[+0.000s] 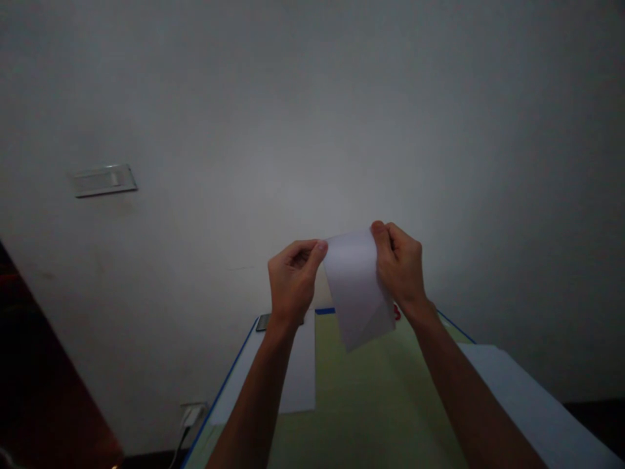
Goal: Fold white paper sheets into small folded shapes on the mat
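Wall: Pale and dim, the wall [312, 98] fills most of what lies ahead of you.
Worktop: Green with blue edging, the worktop [356, 417] sits below your hands and reaches toward the wall.
Right side: A white sheet [517, 397] lies along the worktop's right side, partly behind your right forearm.
Left side: Another white sheet [299, 391] lies at the left, crossed by your left forearm.
Held paper: The white paper [354, 286] is raised above the worktop between your hands, its lower end hanging free, with a slanting line like a fold near the bottom.
Risk: Pulling the hands apart unevenly could tear or crease it; a loosened left pinch could let that corner drop.
Left hand: Your left hand [291, 280] is turned inward, its grip closed to a thumb-and-finger pinch on the paper's upper left corner.
Right hand: Your right hand [403, 264], slightly higher, has its fingers curled, the grip closed on the right edge with the thumb upward.
Wall plate: A switch-like plate [103, 181] is at left.
Far edge: A dark flat object [262, 322] lies behind your left wrist.
Red object: Something red [397, 312], too hidden to identify, shows beside your right wrist.
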A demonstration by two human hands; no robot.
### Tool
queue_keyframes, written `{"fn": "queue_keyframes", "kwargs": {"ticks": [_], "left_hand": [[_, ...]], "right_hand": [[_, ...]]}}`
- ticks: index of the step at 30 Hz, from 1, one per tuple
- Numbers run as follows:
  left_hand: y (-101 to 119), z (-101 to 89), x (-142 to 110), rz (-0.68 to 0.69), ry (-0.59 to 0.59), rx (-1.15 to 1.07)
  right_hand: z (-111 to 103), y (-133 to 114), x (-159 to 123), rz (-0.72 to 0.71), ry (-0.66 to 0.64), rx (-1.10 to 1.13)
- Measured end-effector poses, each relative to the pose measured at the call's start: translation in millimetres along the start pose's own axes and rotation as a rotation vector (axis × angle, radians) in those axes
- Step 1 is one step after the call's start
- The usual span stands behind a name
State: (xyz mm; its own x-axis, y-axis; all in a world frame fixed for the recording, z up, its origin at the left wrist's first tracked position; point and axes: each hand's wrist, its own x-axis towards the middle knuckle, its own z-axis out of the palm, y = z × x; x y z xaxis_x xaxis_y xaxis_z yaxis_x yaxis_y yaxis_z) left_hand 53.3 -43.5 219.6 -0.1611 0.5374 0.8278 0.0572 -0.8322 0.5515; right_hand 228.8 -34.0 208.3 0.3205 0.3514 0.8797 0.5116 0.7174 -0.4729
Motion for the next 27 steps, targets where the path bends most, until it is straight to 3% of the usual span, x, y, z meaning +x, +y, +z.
{"fn": "queue_keyframes", "kwargs": {"ticks": [5, 12, 21, 27], "left_hand": [[-6.9, -7.6, 3.7, 0.036, 0.017, 0.029], [-0.3, -8.6, 5.1, 0.075, -0.037, 0.058], [-4.9, -6.9, -0.4, -0.124, -0.366, 0.01], [-8.9, -6.1, -0.3, -0.133, -0.31, 0.012]], "right_hand": [[-2.1, 3.1, 1.0, -0.098, -0.07, -0.022], [-2.4, 3.4, -0.2, -0.14, 0.064, -0.109], [-4.6, 16.2, 3.1, -0.031, 0.281, -0.008], [-5.2, 16.2, 6.5, 0.005, 0.313, 0.046]]}}
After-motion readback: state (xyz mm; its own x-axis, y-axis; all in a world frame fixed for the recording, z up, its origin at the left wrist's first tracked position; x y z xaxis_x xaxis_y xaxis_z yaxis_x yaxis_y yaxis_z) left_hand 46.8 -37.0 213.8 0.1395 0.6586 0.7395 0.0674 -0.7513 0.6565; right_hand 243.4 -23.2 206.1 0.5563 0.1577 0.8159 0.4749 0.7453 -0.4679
